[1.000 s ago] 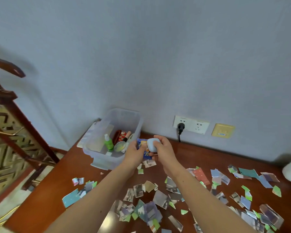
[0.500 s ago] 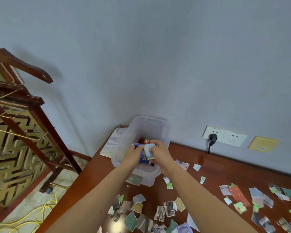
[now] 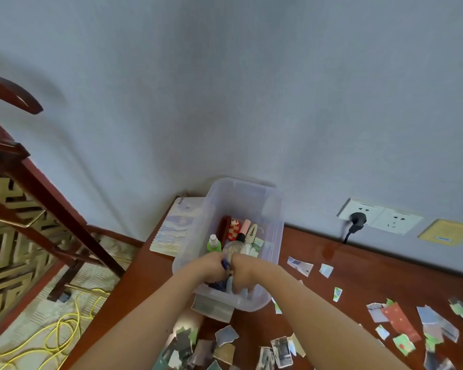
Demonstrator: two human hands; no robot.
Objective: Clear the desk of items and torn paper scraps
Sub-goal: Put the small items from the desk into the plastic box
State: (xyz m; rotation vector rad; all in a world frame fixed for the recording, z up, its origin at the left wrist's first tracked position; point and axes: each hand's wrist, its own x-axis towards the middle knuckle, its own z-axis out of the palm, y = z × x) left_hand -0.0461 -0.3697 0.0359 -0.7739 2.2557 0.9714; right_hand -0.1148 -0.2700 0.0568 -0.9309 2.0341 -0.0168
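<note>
Low inside bin (image 3: 275, 228), left hand (image 3: 211, 266), right hand (image 3: 247, 271) — packet (image 3: 226, 263)

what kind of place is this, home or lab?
Probably a room in a home: a polished wooden desk against a plain wall with household wall sockets, carved dark-wood furniture beside it, and a clear storage bin of small personal items next to a spiral notebook.

Soft, dim light. A chair (image 3: 51, 200) casts a faint shadow on the left wall (image 3: 225, 89); glare spots the near desk (image 3: 145, 289); edges bow.
</note>
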